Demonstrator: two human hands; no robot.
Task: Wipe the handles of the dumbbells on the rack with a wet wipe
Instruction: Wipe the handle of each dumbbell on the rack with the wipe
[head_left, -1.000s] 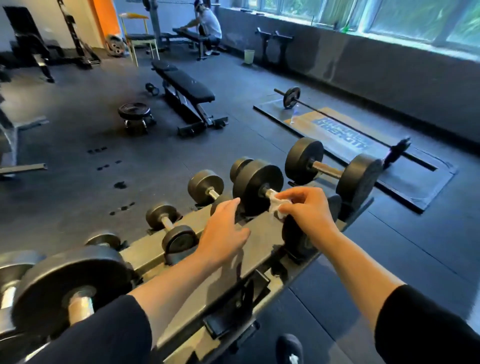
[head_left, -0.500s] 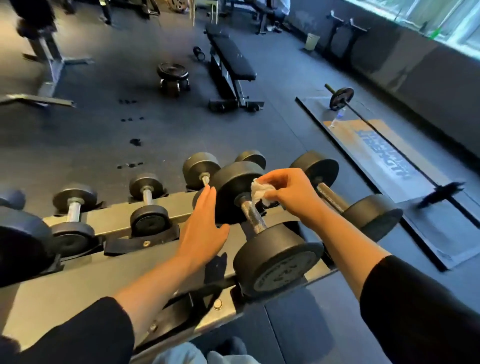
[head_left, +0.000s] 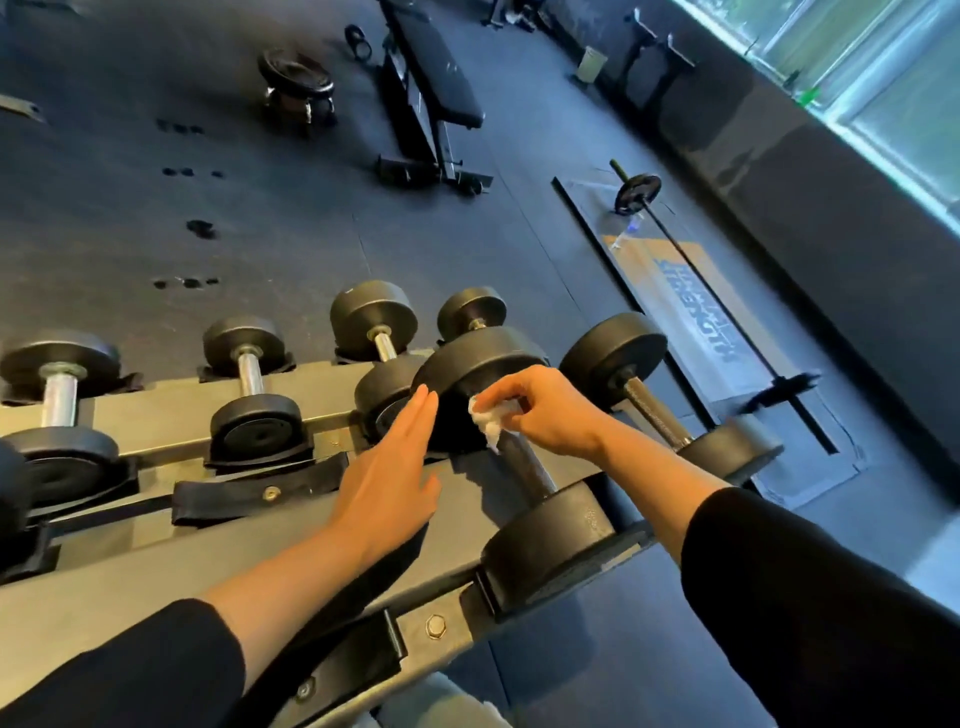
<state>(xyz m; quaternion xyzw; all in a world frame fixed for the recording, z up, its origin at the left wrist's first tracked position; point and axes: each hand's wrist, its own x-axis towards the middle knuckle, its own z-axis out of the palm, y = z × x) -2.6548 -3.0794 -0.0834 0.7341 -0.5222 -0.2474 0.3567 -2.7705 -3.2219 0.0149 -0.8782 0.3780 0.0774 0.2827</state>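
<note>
A grey metal dumbbell rack runs across the foreground with several black dumbbells on it. My right hand pinches a crumpled white wet wipe against the far end of a dark handle of a large dumbbell, just below its far head. My left hand lies flat with straight fingers on the rack, its fingertips touching that far head. The dumbbell's near head sits at the rack's front edge. To the right rests another large dumbbell.
Smaller chrome-handled dumbbells fill the rack to the left. Beyond lie dark rubber flooring, a black bench, a stack of plates, and a barbell on a lifting platform at the right. A dark wall and windows run along the right.
The camera has tipped further down and closer to the rack. My right hand with the wipe has stayed at the handle's far end; my left hand has stayed flat beside the head.
</note>
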